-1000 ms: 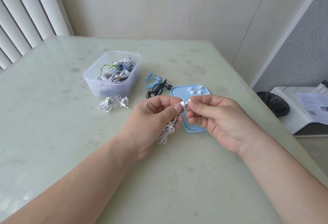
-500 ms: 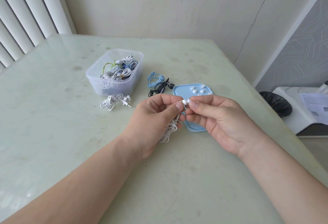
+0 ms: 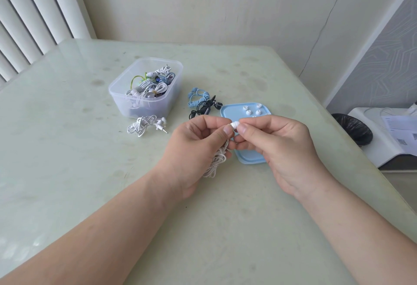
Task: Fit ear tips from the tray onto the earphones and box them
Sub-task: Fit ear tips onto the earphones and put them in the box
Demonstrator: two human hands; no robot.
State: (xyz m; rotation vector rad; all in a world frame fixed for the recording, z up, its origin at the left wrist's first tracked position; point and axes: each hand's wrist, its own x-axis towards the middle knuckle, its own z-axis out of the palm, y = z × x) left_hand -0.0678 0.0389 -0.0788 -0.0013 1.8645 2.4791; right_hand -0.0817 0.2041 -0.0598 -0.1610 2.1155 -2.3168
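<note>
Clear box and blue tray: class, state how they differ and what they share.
The clear box is deep and see-through; the blue tray is shallow and opaque. The clear box holds coiled earphones; the blue tray holds loose ear tips. Both are rounded rectangles on the table.

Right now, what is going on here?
A person is fitting a white ear tip onto an earphone. The left hand holds the earphone and its bundled cable; the right hand pinches the tip against it. More tips lie on the blue tray. Other earphones are in the clear box and beside it.
</note>
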